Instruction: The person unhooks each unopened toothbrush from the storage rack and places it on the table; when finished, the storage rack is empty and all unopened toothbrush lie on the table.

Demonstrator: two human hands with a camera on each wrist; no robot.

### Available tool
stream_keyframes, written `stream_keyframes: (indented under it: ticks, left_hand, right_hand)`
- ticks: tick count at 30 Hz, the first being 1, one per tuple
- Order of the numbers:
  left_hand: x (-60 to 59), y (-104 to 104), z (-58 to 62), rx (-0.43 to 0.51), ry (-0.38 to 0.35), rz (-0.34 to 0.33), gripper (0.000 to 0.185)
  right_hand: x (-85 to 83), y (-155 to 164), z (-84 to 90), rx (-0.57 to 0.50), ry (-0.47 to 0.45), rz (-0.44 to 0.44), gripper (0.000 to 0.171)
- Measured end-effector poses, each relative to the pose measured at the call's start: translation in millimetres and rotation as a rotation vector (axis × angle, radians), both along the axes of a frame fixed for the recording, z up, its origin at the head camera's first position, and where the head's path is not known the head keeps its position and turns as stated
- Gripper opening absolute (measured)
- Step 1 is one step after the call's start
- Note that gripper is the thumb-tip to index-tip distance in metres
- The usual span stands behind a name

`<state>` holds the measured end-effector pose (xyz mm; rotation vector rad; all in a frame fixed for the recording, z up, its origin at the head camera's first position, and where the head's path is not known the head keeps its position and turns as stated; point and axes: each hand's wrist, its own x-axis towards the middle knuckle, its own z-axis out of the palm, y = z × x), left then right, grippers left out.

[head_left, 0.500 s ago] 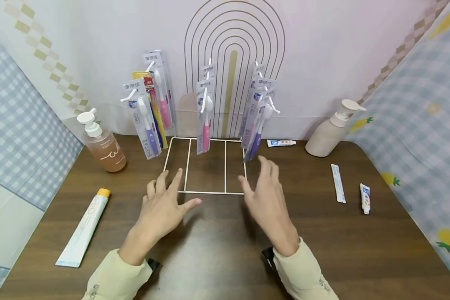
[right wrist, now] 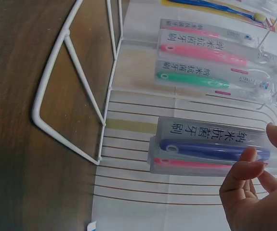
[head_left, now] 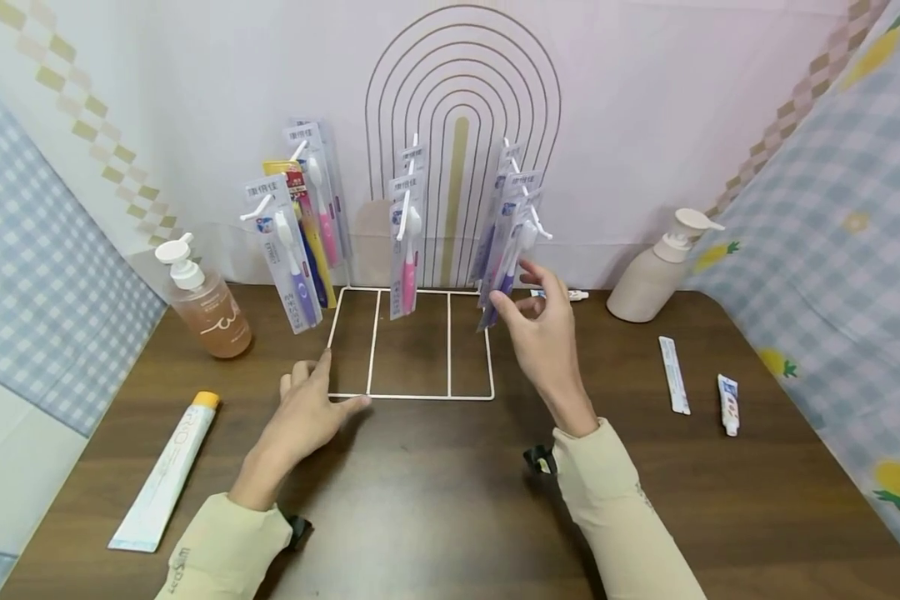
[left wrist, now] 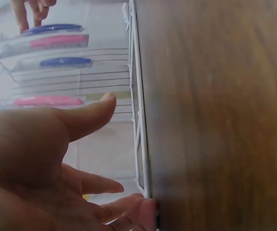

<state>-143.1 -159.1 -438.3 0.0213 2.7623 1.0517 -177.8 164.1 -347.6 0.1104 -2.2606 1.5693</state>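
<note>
My right hand [head_left: 551, 337] is at the right front hook of a white wire display rack [head_left: 412, 397]. Its thumb and fingertips pinch the lower part of a packaged toothbrush [right wrist: 203, 150] with a purple-blue handle. Behind that package shows another toothbrush with a pink handle [right wrist: 191, 163]. At the rack's left front corner is my left hand [head_left: 307, 421], thumb stretched out and fingertips right at the base wire. A packaged pink toothbrush [head_left: 407, 279] hangs on the middle hook. Over on the left hook hangs a packaged purple toothbrush [head_left: 298, 279], with a yellow-backed one [head_left: 317, 258] behind it.
Left of the rack stand a pump bottle [head_left: 213, 321] of amber liquid and a lying white tube [head_left: 165, 475] with an orange cap. To the right are a beige pump bottle [head_left: 645, 283], a thin sachet [head_left: 673, 375] and a small toothpaste tube [head_left: 729, 406]. Another small tube [head_left: 576, 295] lies behind my right hand.
My right hand has moved up and forward to the right front toothbrush, its fingers closing in on the package. My left hand has come down to the rack's left front corner.
</note>
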Motion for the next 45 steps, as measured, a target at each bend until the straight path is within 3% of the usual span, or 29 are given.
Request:
stream_keyframes:
  ticks: [6, 10, 16, 20, 23, 27, 30, 36, 41, 44, 45]
  left_hand:
    - [-7.7, -9, -3.9, -0.001, -0.047, -0.012, 0.113]
    - [-11.9, -12, -1.7, -0.002, -0.046, -0.017, 0.105]
    - [-9.4, -11, 11.8, -0.024, -0.035, -0.035, 0.094]
    - [-7.1, -8, 22.8, -0.038, -0.029, -0.036, 0.089]
    - [-14.8, -14, 7.7, -0.033, 0.008, -0.033, 0.087]
    - [-29.7, -27, -23.5, -0.033, 0.06, -0.036, 0.085]
    - [-35.8, -32, -34.9, -0.04, 0.077, -0.041, 0.085]
    - [-37.9, -35, -40.3, -0.056, 0.092, -0.049, 0.086]
    - [-36.5, -34, -40.3, -0.057, 0.093, -0.049, 0.085]
    - [-36.3, -34, -39.4, -0.052, 0.104, -0.047, 0.084]
    - [-36.1, -34, -38.8, -0.049, 0.107, -0.046, 0.084]
  right_hand:
    - [-7.8, 0, 2.3, -0.123, -0.026, 0.02, 0.055]
    - [-9.3, -2, 5.1, -0.218, -0.016, 0.015, 0.033]
    - [-10.1, -1, 11.5, -0.34, 0.031, -0.022, 0.001]
    - [-7.1, 5, 16.4, -0.373, 0.056, -0.032, 0.008]
    - [-3.6, 11, 18.0, -0.407, 0.067, -0.043, 0.014]
    - [-3.5, 23, 13.1, -0.43, 0.062, -0.071, 0.015]
    - [-5.5, 32, 7.2, -0.348, 0.002, -0.137, 0.01]
    - [-19.3, 51, -26.3, -0.068, -0.337, -0.19, 0.028]
    - [-57.6, 78, -94.4, 0.084, -0.562, -0.174, 0.018]
    - [-83.6, 94, -133.4, 0.117, -0.629, -0.134, 0.014]
    - [-87.2, 96, -138.3, 0.126, -0.654, -0.122, 0.015]
